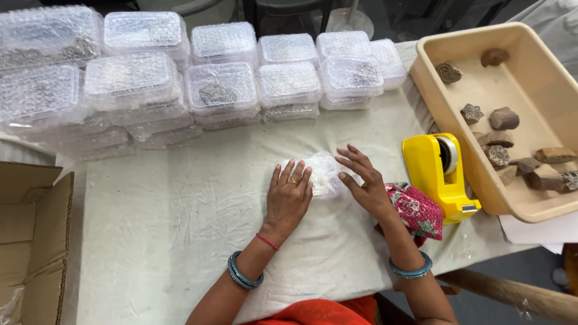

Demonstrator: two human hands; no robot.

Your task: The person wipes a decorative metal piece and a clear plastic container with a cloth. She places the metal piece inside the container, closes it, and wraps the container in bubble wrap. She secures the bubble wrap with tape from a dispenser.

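A small bundle wrapped in bubble wrap [325, 171] lies on the white cloth-covered table [180, 210]. My left hand [289, 195] lies flat on the bundle's left side, fingers spread, a ring on one finger. My right hand [363, 180] touches the bundle's right side with its fingers apart and slightly curled. Both wrists wear blue bangles, and the left also has a red thread.
Several bubble-wrapped packs [223, 90] are stacked in rows at the table's far side. A yellow tape dispenser [439, 171] stands right of my hands, beside a beige tub [433, 90] holding carved wooden blocks [504, 118]. A floral cloth [415, 210] lies under my right wrist. An open cardboard box [30, 241] sits at the left.
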